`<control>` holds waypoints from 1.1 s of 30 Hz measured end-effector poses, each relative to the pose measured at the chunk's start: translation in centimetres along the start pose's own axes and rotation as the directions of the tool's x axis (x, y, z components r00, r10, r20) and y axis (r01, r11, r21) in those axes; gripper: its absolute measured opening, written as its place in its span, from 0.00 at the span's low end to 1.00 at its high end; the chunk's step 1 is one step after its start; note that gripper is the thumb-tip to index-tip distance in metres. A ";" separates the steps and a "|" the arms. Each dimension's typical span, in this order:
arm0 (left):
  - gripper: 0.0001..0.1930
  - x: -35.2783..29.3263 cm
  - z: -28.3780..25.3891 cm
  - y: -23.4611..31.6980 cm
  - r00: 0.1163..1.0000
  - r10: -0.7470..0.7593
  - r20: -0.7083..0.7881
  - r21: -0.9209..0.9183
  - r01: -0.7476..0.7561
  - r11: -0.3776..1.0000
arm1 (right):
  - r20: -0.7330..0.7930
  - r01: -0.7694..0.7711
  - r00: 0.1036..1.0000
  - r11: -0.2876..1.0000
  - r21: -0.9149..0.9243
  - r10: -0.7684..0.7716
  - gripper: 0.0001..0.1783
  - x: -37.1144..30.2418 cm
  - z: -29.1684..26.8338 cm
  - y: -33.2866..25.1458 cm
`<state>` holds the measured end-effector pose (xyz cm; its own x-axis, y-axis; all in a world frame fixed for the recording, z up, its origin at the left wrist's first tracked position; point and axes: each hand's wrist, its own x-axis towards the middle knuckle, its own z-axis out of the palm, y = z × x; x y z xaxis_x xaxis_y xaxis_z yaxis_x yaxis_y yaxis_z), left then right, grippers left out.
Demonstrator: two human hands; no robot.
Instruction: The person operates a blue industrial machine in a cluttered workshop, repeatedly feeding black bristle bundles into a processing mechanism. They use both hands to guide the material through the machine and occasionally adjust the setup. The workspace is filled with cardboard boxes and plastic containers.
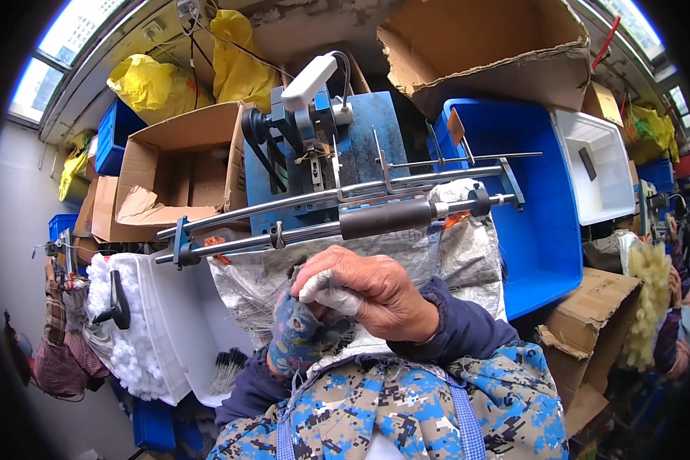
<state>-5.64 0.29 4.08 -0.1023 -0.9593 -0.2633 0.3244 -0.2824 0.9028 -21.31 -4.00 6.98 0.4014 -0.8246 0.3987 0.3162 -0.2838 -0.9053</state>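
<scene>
My two hands meet above my lap, just in front of the machine's steel rods. My right hand (pixel 387 295) is bare, with white wrapping on its fingers. Its fingers are curled and pressed together over my left hand (pixel 295 326), which wears a blue patterned glove or sleeve. What they pinch, if anything, is hidden between the fingers. Beyond them a dark cylinder (pixel 386 218) sits on the front steel rod (pixel 310 232). Behind the rods stands a blue bench machine (pixel 376 130). A pale plastic sheet (pixel 468 257) hangs below the rods.
To the left is a white bin (pixel 165 330) with a bundle of thin bristly wires (pixel 226 372) and white tufts (pixel 134 360) beside it. A cardboard box (pixel 172 165) stands behind. On the right are a large blue bin (pixel 540 261) and a white tray (pixel 602 180). Other people work at both sides.
</scene>
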 end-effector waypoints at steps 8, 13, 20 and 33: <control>0.30 2.3 -2.8 -0.5 0.874 0.100 0.475 0.858 -0.435 -0.274 | -0.062 -0.022 0.993 0.353 -0.935 -0.100 0.07 6.4 -8.9 2.0; 0.29 3.2 -4.1 -1.5 0.871 0.048 0.489 0.872 -0.489 -0.014 | -0.107 -0.090 0.985 -0.124 -0.988 0.135 0.07 8.8 -10.4 8.5; 0.17 1.1 -5.5 4.2 0.915 0.311 0.257 0.952 -0.296 0.084 | -0.152 -0.116 0.971 -0.192 -0.974 0.183 0.08 8.8 -9.8 9.9; 0.16 0.2 -8.4 6.1 0.670 0.725 0.159 0.419 -0.711 0.565 | -0.094 -0.091 0.987 -0.029 -0.995 0.130 0.08 8.4 -10.5 10.3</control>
<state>4.19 -1.72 6.71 0.0168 -0.8461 0.5327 -0.1381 0.5257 0.8394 -23.65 -19.00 -0.53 0.3563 -0.8969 0.2619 -0.9014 -0.4037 -0.1562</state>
